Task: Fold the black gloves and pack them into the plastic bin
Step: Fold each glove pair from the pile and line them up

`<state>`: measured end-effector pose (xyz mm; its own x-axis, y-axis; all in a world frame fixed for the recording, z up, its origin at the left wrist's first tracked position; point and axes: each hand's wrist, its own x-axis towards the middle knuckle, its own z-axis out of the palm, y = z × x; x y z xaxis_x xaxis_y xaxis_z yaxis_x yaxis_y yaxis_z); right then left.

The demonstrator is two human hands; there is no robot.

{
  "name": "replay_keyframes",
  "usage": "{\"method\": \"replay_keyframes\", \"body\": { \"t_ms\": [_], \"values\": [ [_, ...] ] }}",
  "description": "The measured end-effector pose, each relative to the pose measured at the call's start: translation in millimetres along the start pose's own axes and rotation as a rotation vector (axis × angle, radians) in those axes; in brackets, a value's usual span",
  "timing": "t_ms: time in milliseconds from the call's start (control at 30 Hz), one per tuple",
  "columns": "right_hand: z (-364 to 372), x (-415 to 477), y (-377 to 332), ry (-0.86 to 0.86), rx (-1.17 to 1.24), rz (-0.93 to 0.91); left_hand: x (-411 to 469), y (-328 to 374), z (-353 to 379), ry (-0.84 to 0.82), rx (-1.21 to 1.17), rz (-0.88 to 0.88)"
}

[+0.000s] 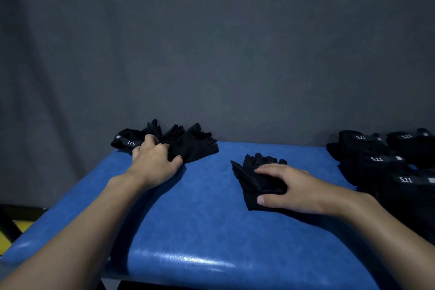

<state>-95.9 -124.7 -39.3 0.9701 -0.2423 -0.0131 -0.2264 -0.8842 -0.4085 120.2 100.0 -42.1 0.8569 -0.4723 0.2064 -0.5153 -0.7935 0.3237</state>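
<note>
Two bare hands work over a blue padded surface (200, 223), each set on black gloves, with a grey cloth backdrop (211, 42) hanging behind. Reaching to the far left corner of the surface, the left hand (154, 163) sits on a heap of loose gloves (190, 146). Its fingers (150, 140) bend down into the fabric and its thumb is pressed against the heap's near edge, so that it grips the pile. One glove in that heap shows a white "5.11" cuff label, seen upside down, just beyond the knuckles, and several glove fingers fan out toward the backdrop.

Nearer the middle of the surface, well apart from the heap, a single glove (253, 178) lies flat with its fingers pointing away from the person. Across its cuff end rests the right hand (294, 188), relaxed and pressing down. The forefinger is stretched over the top of the glove and the thumb lies along its near edge, with black fabric showing between the two.

Just beside the right forearm, at the right edge of the surface, lies a pile of stacked gloves (376, 160). Their "5.11" labels face up, and neither hand touches them. A strip of yellow and black floor marking (14, 228) shows below the surface's left edge.
</note>
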Motion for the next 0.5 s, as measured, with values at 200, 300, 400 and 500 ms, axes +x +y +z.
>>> {"method": "replay_keyframes", "body": {
  "t_ms": [200, 300, 400, 500],
  "values": [
    [1.6, 1.1, 2.2, 0.004, 0.012, 0.0, 1.8, 1.4, 1.4, 0.03, -0.009, -0.016],
    [1.6, 0.6, 1.7, 0.012, 0.005, -0.002, 1.5, 0.4, 1.2, 0.056, -0.034, -0.005],
    [0.9, 0.6, 1.1, 0.016, 0.001, 0.001, 3.2, -3.1, 1.7, 0.001, -0.199, -0.026],
    [1.3, 0.6, 0.6, 0.016, -0.007, -0.004, 5.4, -5.9, 1.7, -0.004, -0.289, -0.023]
  ]
}}
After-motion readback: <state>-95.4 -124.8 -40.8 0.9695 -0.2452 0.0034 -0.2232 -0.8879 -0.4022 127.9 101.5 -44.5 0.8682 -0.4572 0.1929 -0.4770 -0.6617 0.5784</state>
